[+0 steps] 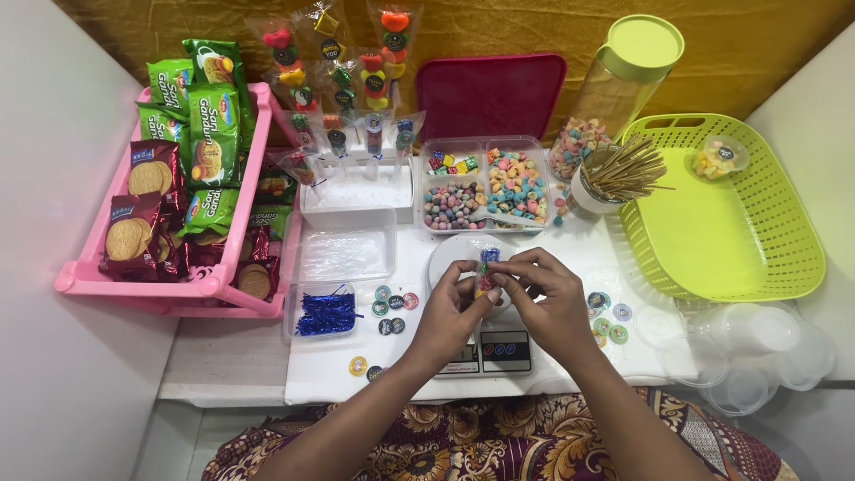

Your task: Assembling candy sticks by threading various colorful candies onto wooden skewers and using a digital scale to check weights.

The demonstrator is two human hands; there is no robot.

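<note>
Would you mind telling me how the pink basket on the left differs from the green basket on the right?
The pink basket is crammed with green and red biscuit packets, while the green basket holds only one small clear tub of sweets. The pink basket has slatted sides; the green basket has a fine perforated mesh and rounder corners. Both are plastic and flank the white table.

Bare forearms, maroon floral-print garment (499, 441)

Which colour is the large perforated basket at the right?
The basket is lime green, seen clearly in the head view.
</note>
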